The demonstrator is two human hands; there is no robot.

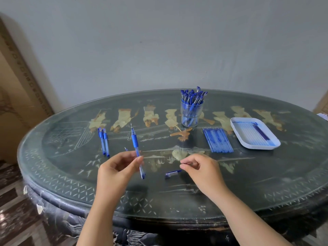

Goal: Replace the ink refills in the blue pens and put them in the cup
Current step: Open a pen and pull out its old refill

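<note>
My left hand (117, 167) pinches an uncapped blue pen (136, 148) by its clear barrel, tip pointing up and away. My right hand (198, 166) hovers to the right of it with fingers loosely curled, thumb and forefinger close together; whether it holds anything I cannot tell. The pen's blue cap (172, 174) lies on the table between my hands. Two capped blue pens (103, 141) lie to the left. A clear cup (191, 112) full of blue pens stands at the back. A row of blue refills (217, 141) lies to its right.
A white tray (238, 134) with refills and a blue piece in it sits at the right. A tiny blue part (126, 149) lies near the held pen. The dark oval table (71, 174) has a glass top; a framed panel (21, 86) leans at the left wall.
</note>
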